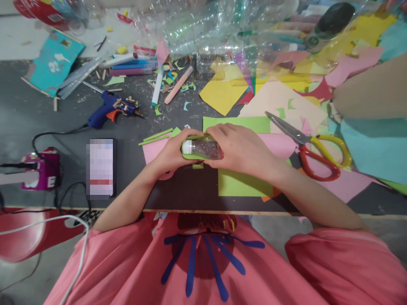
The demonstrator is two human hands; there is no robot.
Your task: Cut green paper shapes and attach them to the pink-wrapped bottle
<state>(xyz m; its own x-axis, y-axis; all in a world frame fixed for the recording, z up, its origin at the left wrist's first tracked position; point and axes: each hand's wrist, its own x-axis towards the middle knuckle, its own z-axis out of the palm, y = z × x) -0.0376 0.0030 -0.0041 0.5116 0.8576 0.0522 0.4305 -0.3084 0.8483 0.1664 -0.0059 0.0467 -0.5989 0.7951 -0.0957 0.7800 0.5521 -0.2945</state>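
Both hands are closed around a small clear plastic bottle, with a white patch at its left end and green paper around its edge. My left hand grips the left end, while my right hand wraps over the right end from above. Just beneath my hands lie pink paper and green paper on the dark table. Open scissors with one yellow and one red handle rest right of my right hand. Thin green paper strips sit beyond my left hand.
At the left are a blue glue gun, a phone and a purple power box with cables. Markers and paper scraps lie farther back. Clear plastic bottles fill the back, and coloured paper covers the right.
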